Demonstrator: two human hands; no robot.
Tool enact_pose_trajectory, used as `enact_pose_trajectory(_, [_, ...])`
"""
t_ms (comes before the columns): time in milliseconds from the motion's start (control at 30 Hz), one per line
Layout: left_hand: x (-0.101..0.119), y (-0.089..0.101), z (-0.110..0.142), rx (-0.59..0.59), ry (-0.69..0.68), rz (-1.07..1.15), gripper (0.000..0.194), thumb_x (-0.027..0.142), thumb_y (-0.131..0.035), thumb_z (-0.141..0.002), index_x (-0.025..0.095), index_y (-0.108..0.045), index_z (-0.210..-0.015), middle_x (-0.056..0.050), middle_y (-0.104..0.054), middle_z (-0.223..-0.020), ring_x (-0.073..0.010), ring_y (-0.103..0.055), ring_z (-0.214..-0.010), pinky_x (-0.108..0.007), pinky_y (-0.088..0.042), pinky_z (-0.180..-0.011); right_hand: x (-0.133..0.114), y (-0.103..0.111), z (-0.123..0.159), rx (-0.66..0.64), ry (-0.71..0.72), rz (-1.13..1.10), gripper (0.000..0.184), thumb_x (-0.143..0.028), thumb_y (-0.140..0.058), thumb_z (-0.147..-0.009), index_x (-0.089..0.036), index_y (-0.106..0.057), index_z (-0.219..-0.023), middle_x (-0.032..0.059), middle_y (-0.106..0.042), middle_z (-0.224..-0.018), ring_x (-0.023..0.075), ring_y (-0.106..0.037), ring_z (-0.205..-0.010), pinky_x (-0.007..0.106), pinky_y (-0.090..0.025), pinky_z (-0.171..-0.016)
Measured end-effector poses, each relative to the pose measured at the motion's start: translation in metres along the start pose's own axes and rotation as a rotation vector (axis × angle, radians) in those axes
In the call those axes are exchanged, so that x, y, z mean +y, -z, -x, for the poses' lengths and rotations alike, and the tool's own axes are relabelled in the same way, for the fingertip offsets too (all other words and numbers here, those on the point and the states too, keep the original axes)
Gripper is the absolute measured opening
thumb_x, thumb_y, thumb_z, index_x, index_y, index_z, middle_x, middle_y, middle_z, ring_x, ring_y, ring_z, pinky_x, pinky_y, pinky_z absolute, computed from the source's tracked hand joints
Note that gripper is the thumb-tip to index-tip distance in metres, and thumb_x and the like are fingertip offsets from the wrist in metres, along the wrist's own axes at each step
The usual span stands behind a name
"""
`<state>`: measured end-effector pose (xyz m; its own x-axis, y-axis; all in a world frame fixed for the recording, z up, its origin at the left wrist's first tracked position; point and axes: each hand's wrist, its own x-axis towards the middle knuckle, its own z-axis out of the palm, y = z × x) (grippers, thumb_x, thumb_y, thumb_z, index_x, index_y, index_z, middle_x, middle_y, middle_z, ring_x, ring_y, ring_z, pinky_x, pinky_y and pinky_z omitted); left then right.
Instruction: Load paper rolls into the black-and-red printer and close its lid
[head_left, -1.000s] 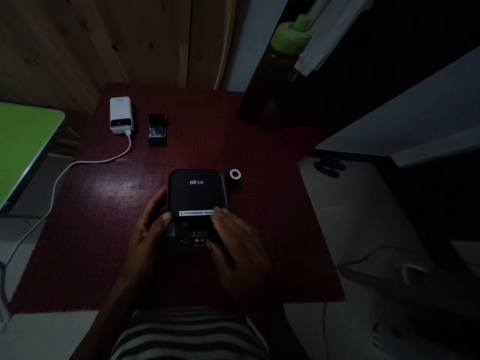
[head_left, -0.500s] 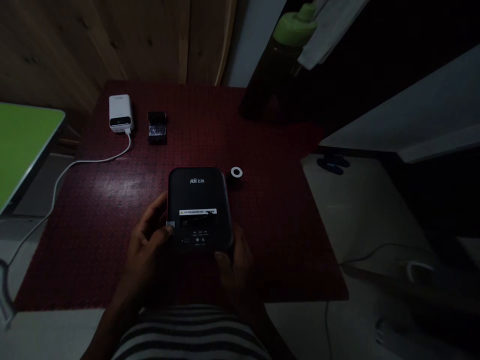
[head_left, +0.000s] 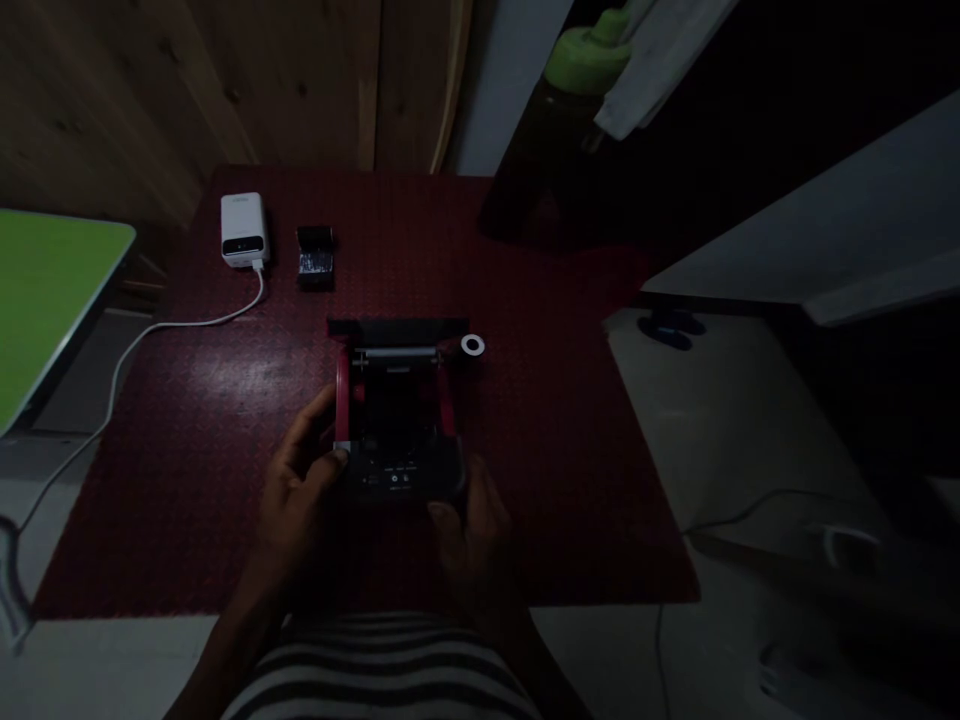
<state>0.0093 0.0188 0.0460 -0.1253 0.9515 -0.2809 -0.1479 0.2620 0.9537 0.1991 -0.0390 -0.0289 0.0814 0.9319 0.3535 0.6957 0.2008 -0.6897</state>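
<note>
A small black printer [head_left: 396,470] with red inner sides sits in the middle of a dark red table [head_left: 225,420]. Its lid [head_left: 397,328] stands swung up at the back, showing a dark paper bay. My left hand [head_left: 300,480] grips the printer's left side, thumb on the front corner. My right hand [head_left: 469,520] holds its right front corner, fingers curled round the edge. A small white paper roll [head_left: 472,347] lies just right of the raised lid.
A white power bank [head_left: 243,229] with a white cable [head_left: 150,330] sits at the table's far left, a small black device [head_left: 314,256] beside it. A green board [head_left: 45,290] juts in at left. A green-capped bottle [head_left: 581,60] stands behind the table.
The printer's lid has flipped up from closed to open. My right hand moved earlier from the top of the printer to its right front corner.
</note>
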Motion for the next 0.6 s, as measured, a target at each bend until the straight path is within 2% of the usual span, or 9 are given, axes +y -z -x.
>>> enact_pose_trajectory(167, [-0.013, 0.01, 0.0, -0.044, -0.115, -0.038, 0.062, 0.04, -0.071, -0.1, 0.031, -0.063, -0.161, -0.007, -0.065, -0.164, -0.0344, -0.064, -0.148, -0.044, -0.059, -0.113, 0.005, 0.028, -0.023, -0.079, 0.076, -0.07, 0.063, -0.058, -0.035, -0.118, -0.017, -0.055, -0.162, 0.0202, -0.077, -0.143, 0.0326, -0.079, -0.127, 0.047, -0.069, -0.1])
enact_pose_trajectory(267, [-0.028, 0.014, 0.0, -0.083, -0.213, -0.082, 0.065, 0.046, -0.069, -0.103, 0.032, -0.058, -0.165, -0.007, -0.059, -0.17, -0.0361, -0.055, -0.156, -0.05, -0.048, -0.126, 0.0, 0.043, -0.057, 0.038, 0.134, -0.034, 0.043, -0.04, -0.049, -0.118, -0.024, -0.066, -0.154, 0.0124, -0.082, -0.136, 0.0281, -0.081, -0.12, 0.045, -0.066, -0.104])
enact_pose_trajectory(300, [-0.034, 0.015, -0.001, -0.091, -0.258, -0.109, 0.068, 0.048, -0.07, -0.103, 0.032, -0.055, -0.167, -0.007, -0.056, -0.172, -0.0369, -0.051, -0.159, -0.052, -0.044, -0.13, -0.005, 0.044, -0.071, 0.07, 0.184, -0.017, 0.036, -0.03, -0.055, -0.116, -0.024, -0.07, -0.148, 0.0105, -0.084, -0.132, 0.0264, -0.081, -0.118, 0.043, -0.065, -0.106])
enact_pose_trajectory(333, [-0.039, 0.015, -0.001, -0.091, -0.309, -0.141, 0.072, 0.05, -0.071, -0.102, 0.033, -0.052, -0.169, -0.007, -0.054, -0.173, -0.0376, -0.049, -0.16, -0.054, -0.04, -0.132, -0.012, 0.044, -0.085, 0.043, 0.269, -0.005, 0.033, -0.021, -0.058, -0.114, -0.023, -0.073, -0.143, 0.0099, -0.085, -0.129, 0.025, -0.081, -0.117, 0.041, -0.064, -0.106])
enact_pose_trajectory(367, [-0.044, 0.015, -0.002, -0.086, -0.357, -0.17, 0.075, 0.05, -0.072, -0.102, 0.033, -0.05, -0.171, -0.008, -0.052, -0.175, -0.0382, -0.046, -0.162, -0.056, -0.037, -0.134, -0.02, 0.043, -0.1, -0.026, 0.36, 0.009, 0.031, -0.015, -0.058, -0.112, -0.02, -0.075, -0.138, 0.0108, -0.086, -0.126, 0.0245, -0.081, -0.116, 0.04, -0.063, -0.106])
enact_pose_trajectory(433, [-0.052, 0.015, -0.003, -0.081, -0.428, -0.218, 0.077, 0.051, -0.071, -0.102, 0.033, -0.046, -0.173, -0.008, -0.048, -0.177, -0.0387, -0.043, -0.164, -0.058, -0.033, -0.135, -0.039, 0.037, -0.127, -0.277, 0.447, 0.105, 0.029, -0.01, -0.057, -0.111, -0.014, -0.078, -0.131, 0.0143, -0.085, -0.125, 0.0268, -0.08, -0.117, 0.042, -0.062, -0.106])
enact_pose_trajectory(533, [-0.055, 0.015, -0.004, -0.103, -0.47, -0.264, 0.076, 0.051, -0.068, -0.105, 0.035, -0.042, -0.174, -0.009, -0.047, -0.177, -0.0387, -0.043, -0.164, -0.06, -0.033, -0.135, -0.066, 0.025, -0.158, -0.681, 0.342, 0.364, 0.031, -0.008, -0.054, -0.111, -0.013, -0.077, -0.131, 0.0172, -0.083, -0.127, 0.0324, -0.078, -0.119, 0.048, -0.061, -0.104])
enact_pose_trajectory(600, [-0.053, 0.016, -0.005, -0.107, -0.482, -0.286, 0.076, 0.053, -0.069, -0.105, 0.036, -0.043, -0.174, -0.009, -0.047, -0.177, -0.0388, -0.044, -0.163, -0.06, -0.035, -0.134, -0.078, 0.018, -0.171, -0.851, 0.272, 0.492, 0.034, -0.007, -0.05, -0.111, -0.013, -0.075, -0.134, 0.0176, -0.082, -0.124, 0.0342, -0.079, -0.115, 0.048, -0.062, -0.098])
